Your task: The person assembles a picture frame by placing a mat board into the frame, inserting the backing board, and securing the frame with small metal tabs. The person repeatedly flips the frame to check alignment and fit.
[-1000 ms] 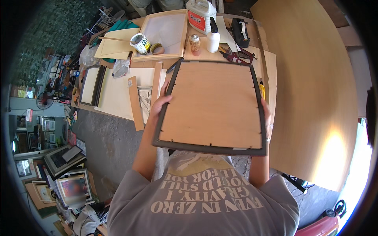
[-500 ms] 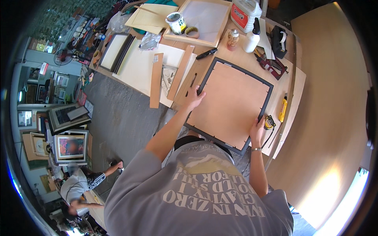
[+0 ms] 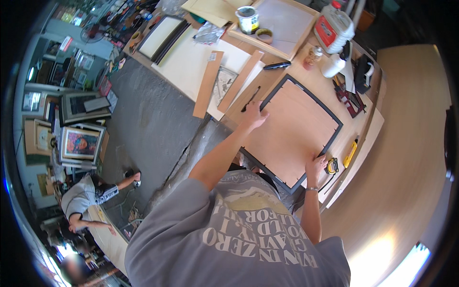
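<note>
We hold a black picture frame (image 3: 295,131), back up, at the workbench's (image 3: 316,87) near edge.
Our left hand (image 3: 255,117) grips its left side with curled fingers, our right hand (image 3: 315,169) its right, near the tape measure (image 3: 332,166).

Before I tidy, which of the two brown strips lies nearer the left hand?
The right strip; the left strip lies farther from the left hand, beyond the grey patterned piece.

One held black frame (image 3: 314,100); two brown strips (image 3: 208,84); one tape measure (image 3: 332,166); one yellow cutter (image 3: 351,153); one white jug (image 3: 337,27).
</note>
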{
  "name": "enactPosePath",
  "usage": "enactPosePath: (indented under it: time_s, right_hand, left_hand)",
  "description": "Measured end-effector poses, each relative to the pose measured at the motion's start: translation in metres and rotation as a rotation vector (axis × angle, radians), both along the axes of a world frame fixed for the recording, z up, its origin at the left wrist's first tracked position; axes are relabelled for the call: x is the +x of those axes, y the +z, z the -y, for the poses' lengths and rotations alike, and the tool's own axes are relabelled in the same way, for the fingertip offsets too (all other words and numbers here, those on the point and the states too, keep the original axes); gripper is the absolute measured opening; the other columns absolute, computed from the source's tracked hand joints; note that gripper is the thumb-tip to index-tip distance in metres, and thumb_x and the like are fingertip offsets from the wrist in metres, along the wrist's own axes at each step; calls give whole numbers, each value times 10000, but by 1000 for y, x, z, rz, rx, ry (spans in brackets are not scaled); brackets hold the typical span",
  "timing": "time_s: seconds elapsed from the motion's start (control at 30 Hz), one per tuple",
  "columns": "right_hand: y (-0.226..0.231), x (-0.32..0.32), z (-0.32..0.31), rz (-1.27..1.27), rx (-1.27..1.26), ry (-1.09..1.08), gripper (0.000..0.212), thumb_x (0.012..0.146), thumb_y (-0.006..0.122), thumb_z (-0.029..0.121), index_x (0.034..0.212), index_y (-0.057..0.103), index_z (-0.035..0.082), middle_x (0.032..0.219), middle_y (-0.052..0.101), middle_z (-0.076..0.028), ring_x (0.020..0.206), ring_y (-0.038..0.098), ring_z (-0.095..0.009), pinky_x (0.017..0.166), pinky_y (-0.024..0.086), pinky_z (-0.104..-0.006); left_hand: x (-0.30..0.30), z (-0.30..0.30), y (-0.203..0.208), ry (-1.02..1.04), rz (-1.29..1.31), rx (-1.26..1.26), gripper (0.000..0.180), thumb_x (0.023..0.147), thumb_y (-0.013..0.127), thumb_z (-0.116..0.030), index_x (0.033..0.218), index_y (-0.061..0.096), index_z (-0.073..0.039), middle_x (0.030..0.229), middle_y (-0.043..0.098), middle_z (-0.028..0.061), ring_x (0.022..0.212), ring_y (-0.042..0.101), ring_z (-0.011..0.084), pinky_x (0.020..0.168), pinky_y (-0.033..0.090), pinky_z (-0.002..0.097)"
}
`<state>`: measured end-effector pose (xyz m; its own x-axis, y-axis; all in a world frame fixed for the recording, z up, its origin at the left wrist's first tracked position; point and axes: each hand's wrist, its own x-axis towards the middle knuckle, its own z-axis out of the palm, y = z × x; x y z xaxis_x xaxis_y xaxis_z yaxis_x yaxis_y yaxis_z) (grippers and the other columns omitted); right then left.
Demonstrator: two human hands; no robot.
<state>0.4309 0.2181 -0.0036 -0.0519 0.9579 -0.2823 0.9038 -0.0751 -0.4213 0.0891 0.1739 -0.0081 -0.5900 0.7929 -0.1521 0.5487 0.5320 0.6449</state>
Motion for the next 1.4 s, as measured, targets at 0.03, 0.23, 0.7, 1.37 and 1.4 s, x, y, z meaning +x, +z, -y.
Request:
enactPosePath:
  time_s: [0.03, 0.23, 0.7, 1.37, 1.4]
  right_hand:
    - [1, 1, 0, 32, -18, 28, 751, 1039, 510, 384, 1467, 294, -194, 1362, 429, -435, 1293, 435, -539, 1128, 358, -556]
    - [1, 9, 20, 71, -13, 7, 793, 1044, 513, 443, 1527, 270, -137, 1453, 410, -408, 1357, 406, -544, 1156, 342, -557]
    - [94, -174, 87, -254, 109, -37, 300, 1063, 572, 270, 1109, 692, -2, 787, 688, -144, 776, 678, -240, 742, 540, -394]
    - [67, -635, -107, -102, 657, 237, 259, 962, 621, 286, 960, 738, 55, 1001, 697, -187, 998, 657, -383, 880, 522, -473]
    - [57, -646, -136, -5, 640, 201, 267, 954, 626, 309, 978, 746, 72, 1071, 697, -177, 1074, 641, -373, 938, 510, -470]
  left_hand:
    - [3, -1, 4, -1, 9, 5, 664, 846, 791, -344, 1397, 554, -57, 1289, 561, 237, 1240, 525, 433, 1053, 453, 485]
    - [21, 16, 37, -114, -155, -57, 684, 831, 800, -303, 1387, 526, -11, 1364, 539, 230, 1222, 551, 415, 1050, 468, 476]
    - [-174, 313, 63, 248, 590, 361, 170, 1060, 535, -111, 1163, 642, -29, 809, 636, 52, 696, 566, 99, 622, 452, 291]
    - [-453, 478, 28, 390, 452, 99, 339, 1034, 631, -334, 1068, 725, -11, 964, 741, 61, 873, 648, 146, 835, 498, 320]
    - [-458, 475, 34, 412, 469, 76, 337, 1035, 629, -333, 1078, 724, -12, 964, 742, 63, 873, 649, 149, 827, 503, 319]
